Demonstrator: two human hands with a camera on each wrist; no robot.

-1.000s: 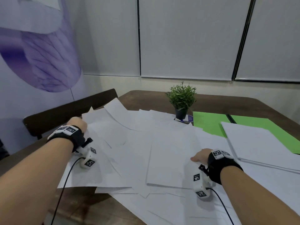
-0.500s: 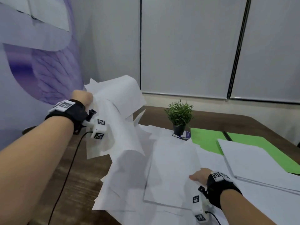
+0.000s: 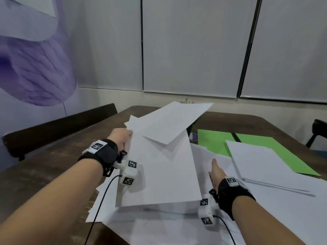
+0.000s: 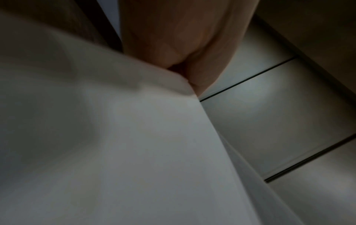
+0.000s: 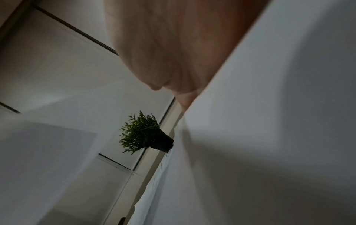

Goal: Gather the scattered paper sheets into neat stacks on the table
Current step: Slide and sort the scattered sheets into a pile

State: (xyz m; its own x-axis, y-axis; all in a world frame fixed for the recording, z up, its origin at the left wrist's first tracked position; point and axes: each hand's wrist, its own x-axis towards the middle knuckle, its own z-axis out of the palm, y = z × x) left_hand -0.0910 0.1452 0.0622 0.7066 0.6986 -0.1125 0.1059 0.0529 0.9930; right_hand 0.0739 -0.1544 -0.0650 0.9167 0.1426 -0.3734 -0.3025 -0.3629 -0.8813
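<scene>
Sheets (image 3: 159, 174), a white bundle, fill the centre of the head view, their long axis running from the lower edge up toward the upper middle, tilted over loose paper on the table (image 3: 44, 174). Left hand (image 3: 122, 138) grips the bundle's far left edge, fingers pinching it in the left wrist view. Right hand (image 3: 215, 174) lies with fingers straight along the bundle's right side, nearer the low corner. Squaring probably means pressing both sides inward. A finished stack (image 3: 256, 161) sits at right on green paper (image 3: 212, 140).
</scene>
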